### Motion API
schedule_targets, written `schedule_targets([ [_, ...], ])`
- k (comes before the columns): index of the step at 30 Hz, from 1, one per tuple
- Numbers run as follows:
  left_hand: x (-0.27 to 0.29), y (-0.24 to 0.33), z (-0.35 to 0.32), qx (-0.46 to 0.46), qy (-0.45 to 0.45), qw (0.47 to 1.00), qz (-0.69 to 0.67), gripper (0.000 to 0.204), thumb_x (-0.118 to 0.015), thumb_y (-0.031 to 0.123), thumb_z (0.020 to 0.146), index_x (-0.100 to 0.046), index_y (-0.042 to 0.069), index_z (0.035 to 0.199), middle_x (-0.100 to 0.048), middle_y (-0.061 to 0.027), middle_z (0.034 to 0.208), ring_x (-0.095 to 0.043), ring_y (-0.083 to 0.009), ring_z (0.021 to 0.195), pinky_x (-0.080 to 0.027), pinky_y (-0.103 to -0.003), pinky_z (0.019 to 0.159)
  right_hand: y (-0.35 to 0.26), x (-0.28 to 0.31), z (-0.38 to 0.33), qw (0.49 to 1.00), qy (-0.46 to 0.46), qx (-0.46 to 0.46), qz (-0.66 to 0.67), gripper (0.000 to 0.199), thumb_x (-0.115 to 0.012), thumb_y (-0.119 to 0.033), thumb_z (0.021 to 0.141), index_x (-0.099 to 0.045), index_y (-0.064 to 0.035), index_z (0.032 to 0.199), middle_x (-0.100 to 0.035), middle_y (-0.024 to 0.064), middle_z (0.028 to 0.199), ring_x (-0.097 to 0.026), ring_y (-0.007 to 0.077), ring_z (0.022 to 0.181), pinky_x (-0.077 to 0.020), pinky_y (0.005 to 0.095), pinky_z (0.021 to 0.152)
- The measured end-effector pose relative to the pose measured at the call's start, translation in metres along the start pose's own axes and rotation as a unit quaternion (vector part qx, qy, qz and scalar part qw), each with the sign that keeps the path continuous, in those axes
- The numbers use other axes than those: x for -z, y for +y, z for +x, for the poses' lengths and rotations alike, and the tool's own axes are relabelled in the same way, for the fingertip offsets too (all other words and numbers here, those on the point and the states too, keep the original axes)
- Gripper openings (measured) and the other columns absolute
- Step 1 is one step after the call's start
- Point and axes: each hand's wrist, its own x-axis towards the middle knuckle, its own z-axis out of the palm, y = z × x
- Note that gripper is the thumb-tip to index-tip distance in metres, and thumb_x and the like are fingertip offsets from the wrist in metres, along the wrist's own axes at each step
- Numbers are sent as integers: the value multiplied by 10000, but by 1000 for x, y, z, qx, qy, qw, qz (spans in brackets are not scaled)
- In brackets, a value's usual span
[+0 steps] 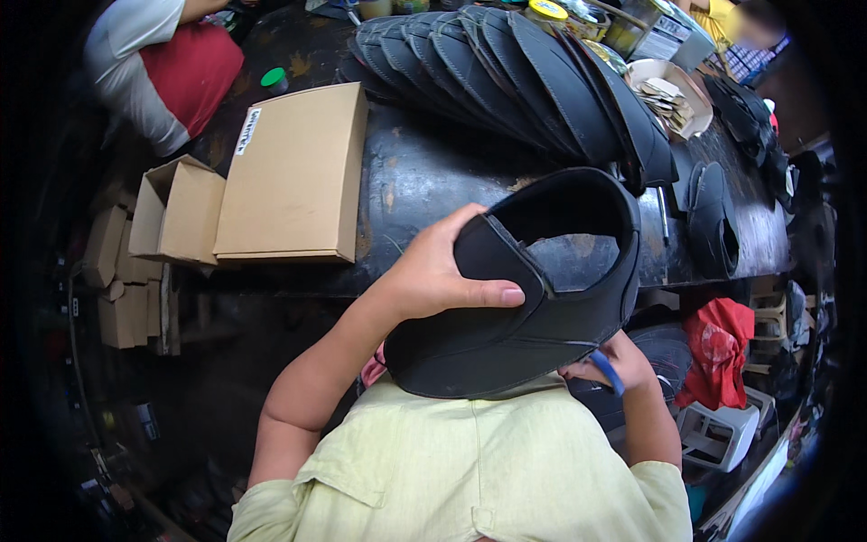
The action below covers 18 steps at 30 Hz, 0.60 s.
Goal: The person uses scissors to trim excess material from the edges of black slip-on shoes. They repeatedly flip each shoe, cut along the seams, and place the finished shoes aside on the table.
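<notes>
My left hand (433, 271) grips a black shoe upper (533, 316) by its heel end, thumb laid across the outside. The upper is held above my lap, its opening facing up and away from me. My right hand (610, 361) is mostly hidden under the upper's toe end and holds a thin blue-handled tool (607, 372). A row of several black shoe uppers (515, 77) lies fanned out on the dark worktable (424, 172) beyond my hands.
A closed flat cardboard box (293, 176) and an open smaller box (176, 212) sit at the table's left. A bowl of paper scraps (670, 95), jars and more black uppers (713, 221) lie right. Another person in red and white (167, 68) sits at the far left.
</notes>
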Motion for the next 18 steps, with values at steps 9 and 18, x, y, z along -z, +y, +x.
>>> schedule_targets([
  [9, -6, 15, -2, -10, 82, 988, 134, 773, -972, 470, 639, -656, 14, 1177, -757, -148, 1024, -746, -240, 943, -577, -351, 888, 3, 5, -2, 999, 1, -31, -6, 385, -779, -66, 893, -647, 10, 1246, -708, 65, 1026, -654, 131, 907, -544, 289, 820],
  [18, -7, 5, -1, -62, 86, 988, 113, 672, -894, 448, 787, -648, -13, 1210, -761, -164, 1003, -748, -241, 906, -578, -339, 833, -11, 31, -2, 996, -40, -51, 54, 437, -786, -53, 899, -612, 5, 1295, -713, 60, 1019, -657, 106, 844, -561, 277, 713],
])
